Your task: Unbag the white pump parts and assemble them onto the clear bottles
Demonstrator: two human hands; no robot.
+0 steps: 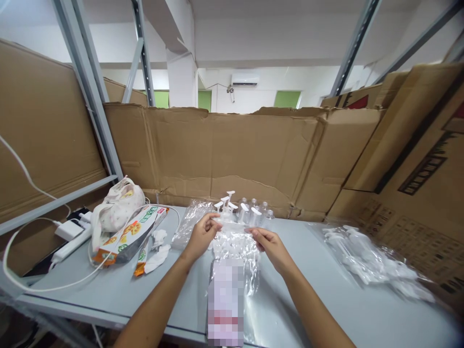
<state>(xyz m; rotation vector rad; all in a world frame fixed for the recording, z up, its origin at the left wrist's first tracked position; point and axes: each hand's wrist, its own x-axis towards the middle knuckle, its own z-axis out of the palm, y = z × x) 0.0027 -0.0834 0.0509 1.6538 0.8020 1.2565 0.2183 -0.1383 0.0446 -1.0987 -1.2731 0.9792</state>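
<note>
Cardboard (pixel 232 150) lines the far edge of the desk (pixel 300 280), in front of which left hand (pixel 201 237) and right hand (pixel 271 247) each pinch a clear bag (pixel 237 246) between the fingers, apparently working at its mouth, the next move likely calling for an even grip.

left hand (pixel 199 238) and right hand (pixel 271 245): two in total. clear plastic bags (pixel 252 268): at least three. white pump heads (pixel 256 212): at least six. clear bottles (pixel 269 218): at least four, overlap prevents exact count. orange-printed carton (pixel 136 229): one. air conditioner (pixel 245 79): one. green panels (pixel 287 99): three.
</note>
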